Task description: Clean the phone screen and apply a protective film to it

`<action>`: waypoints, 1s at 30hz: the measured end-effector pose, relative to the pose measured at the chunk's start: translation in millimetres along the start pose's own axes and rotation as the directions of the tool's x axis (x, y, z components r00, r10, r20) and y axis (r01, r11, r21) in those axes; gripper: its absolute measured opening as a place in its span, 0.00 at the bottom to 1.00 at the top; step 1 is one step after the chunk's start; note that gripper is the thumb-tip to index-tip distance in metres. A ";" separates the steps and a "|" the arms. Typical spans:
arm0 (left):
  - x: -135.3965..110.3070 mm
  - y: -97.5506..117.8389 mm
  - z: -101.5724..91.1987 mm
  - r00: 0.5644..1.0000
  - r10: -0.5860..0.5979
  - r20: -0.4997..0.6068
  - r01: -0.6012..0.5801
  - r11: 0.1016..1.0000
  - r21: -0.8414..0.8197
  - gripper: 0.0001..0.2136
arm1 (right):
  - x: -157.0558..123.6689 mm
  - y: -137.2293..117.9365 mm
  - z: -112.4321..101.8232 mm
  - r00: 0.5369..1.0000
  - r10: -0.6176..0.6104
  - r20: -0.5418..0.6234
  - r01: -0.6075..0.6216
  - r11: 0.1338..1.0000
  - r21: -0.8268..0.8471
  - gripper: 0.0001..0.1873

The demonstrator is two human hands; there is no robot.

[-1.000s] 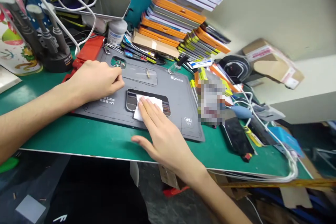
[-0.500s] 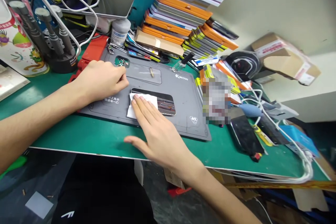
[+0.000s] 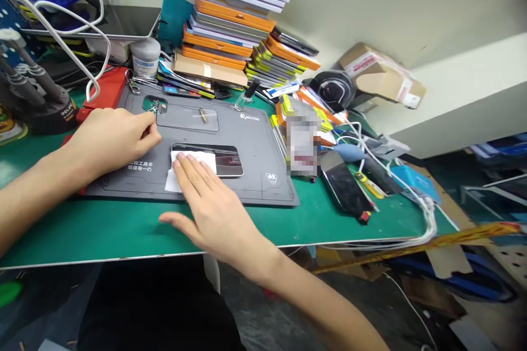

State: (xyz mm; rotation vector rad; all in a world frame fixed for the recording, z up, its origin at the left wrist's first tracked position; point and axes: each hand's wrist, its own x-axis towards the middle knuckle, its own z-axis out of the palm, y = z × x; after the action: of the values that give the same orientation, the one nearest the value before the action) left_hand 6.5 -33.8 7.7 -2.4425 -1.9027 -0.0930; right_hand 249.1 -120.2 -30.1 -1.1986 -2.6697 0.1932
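My right hand (image 3: 209, 205) lies flat with fingers stretched out, pressing a white wipe (image 3: 193, 167) onto the left part of a phone (image 3: 226, 159) that rests on a grey work mat (image 3: 255, 159). My left hand (image 3: 111, 137) rests on the mat to the left of the phone, fingers curled in a loose fist near its corner; whether it holds anything is hidden. A small circuit part (image 3: 154, 104) sits in a recess just beyond the left hand.
A tall stack of orange and grey boxes (image 3: 234, 22) stands behind the mat. A white jar (image 3: 145, 57), a red case (image 3: 105, 88), a tool stand (image 3: 37, 98), another phone (image 3: 343, 186), white cables (image 3: 411, 208) and a cardboard box (image 3: 381, 77) crowd the green desk (image 3: 102, 230).
My right hand has slid the wipe leftward along the phone. The view has swung to the right, and the left hand has stayed in place on the mat.
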 end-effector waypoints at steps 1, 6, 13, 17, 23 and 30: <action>0.0 1.0 -1.0 1.000 0.000 0.007 0.000 1.000 0.023 0.18 | -2.6 9.3 -1.5 1.000 0.018 0.000 -0.018 1.000 0.008 0.48; -0.2 5.8 -6.2 0.997 -0.028 0.072 0.022 0.996 0.083 0.19 | -24.7 52.6 -2.2 0.986 0.158 -0.057 -0.158 0.987 0.003 0.48; -2.9 8.2 -6.4 0.996 -0.011 0.084 0.000 0.992 0.128 0.20 | -56.6 69.9 5.0 0.979 0.158 -0.128 -0.157 0.987 0.023 0.45; -5.2 8.1 -7.4 0.999 -0.021 0.048 0.015 0.994 0.109 0.19 | -36.9 84.5 1.4 0.976 0.205 -0.077 -0.198 0.976 0.093 0.45; -6.7 9.2 -7.7 1.000 0.002 0.028 -0.004 0.998 0.068 0.18 | -64.9 74.4 6.7 0.973 0.144 -0.182 -0.140 0.990 0.031 0.40; -8.6 -0.2 -3.7 0.997 -0.011 -0.071 0.006 0.998 -0.068 0.18 | -68.0 112.2 -13.5 0.957 -0.020 -0.289 0.032 0.999 0.039 0.26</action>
State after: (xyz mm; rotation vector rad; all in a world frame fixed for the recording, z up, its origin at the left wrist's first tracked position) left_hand 4.2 -42.3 10.8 -2.4380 -1.9109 -0.2450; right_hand 377.5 -96.5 -49.0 -1.0850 -2.4138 0.0648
